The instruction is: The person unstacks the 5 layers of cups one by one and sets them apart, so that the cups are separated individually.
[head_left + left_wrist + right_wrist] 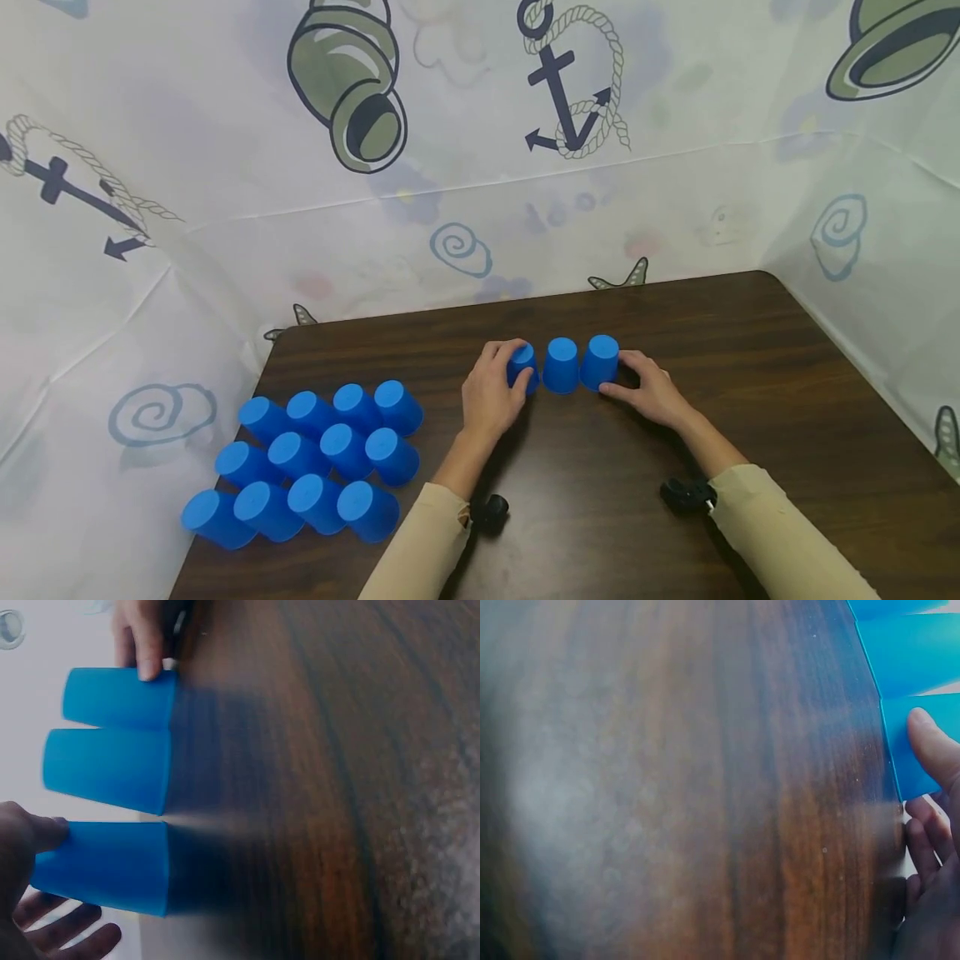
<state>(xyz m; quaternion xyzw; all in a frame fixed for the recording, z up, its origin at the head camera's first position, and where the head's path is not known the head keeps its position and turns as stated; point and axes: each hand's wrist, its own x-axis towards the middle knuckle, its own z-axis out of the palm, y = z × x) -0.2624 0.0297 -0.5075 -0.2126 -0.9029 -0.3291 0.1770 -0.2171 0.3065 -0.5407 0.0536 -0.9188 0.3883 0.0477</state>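
Three upside-down blue cups stand in a short row toward the back of the table. My left hand [489, 396] holds the left cup [523, 363] between thumb and fingers; the left wrist view shows a narrow gap between this cup [112, 866] and its neighbour. The middle cup [561, 367] is touched by neither hand. At the right end, my right hand [651, 390] grips the right cup [600, 364], its thumb on the near side. In the right wrist view the thumb lies against that cup [904, 757], with the other fingers partly hidden behind it.
Several more upside-down blue cups [300, 454] stand in three rows at the table's left side. The dark wooden table [585, 492] is bounded by a patterned white cloth [480, 192] at the back and sides.
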